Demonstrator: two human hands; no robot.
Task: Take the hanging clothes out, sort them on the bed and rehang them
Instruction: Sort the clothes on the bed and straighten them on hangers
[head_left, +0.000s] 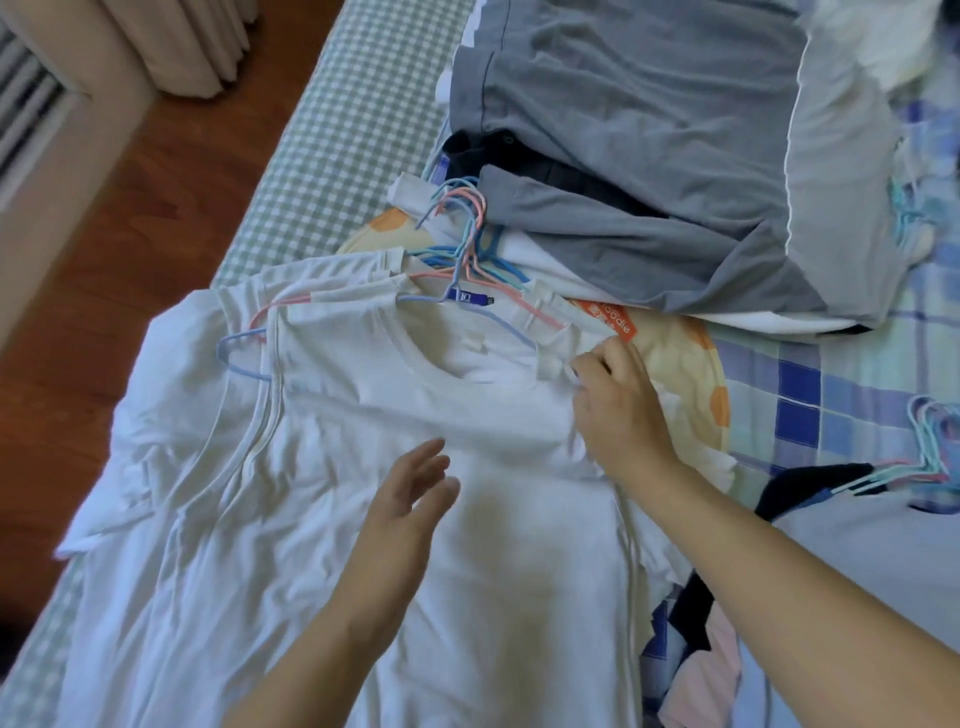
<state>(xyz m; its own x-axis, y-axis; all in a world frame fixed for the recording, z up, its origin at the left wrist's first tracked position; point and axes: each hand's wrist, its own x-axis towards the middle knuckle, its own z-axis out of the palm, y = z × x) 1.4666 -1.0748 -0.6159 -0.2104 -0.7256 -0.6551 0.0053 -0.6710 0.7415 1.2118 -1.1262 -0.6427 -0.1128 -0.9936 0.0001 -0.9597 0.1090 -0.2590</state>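
- Bed (332, 135): green-white check cover along the left edge, blue plaid sheet on the right side.
- White shirts (322, 519): stack of several, laid flat across the near part of the bed, collars pointing away from the person, hems toward the camera. Left edge of the stack hangs over the bed side.
- Hangers (467, 244): pink, blue and teal wire ones, still inside the white shirts' necklines; hooks bunch together just past the collars. One blue hanger shoulder and one pink one stick out at the left shoulder seam of the top shirts.
- Top shirt's collar has a small dark blue label (470, 296) at the back of the neck.
- Right hand (618, 405): at the right shoulder of the top white shirt, fingers curled, grip pinching the fabric edge near the collar.
- Left hand (410, 499): above the chest area of the top shirt, fingers straight and loosely spread, holding nothing. Cannot tell whether it touches the cloth.
- Grey garments (649, 156): piled at the far side of the bed, beyond the hanger hooks, overlapping dark clothing underneath.
- Round yellow cushion with orange dots (680, 364): under the white stack's right shoulder, orange tag lying on it just above the right hand.
- Second hanger bunch (930, 457): teal and pink, at the right edge, well apart from the white stack, next to dark and pale clothing.
- Wood floor (130, 218) left of the bed, curtain (182, 41) top left.
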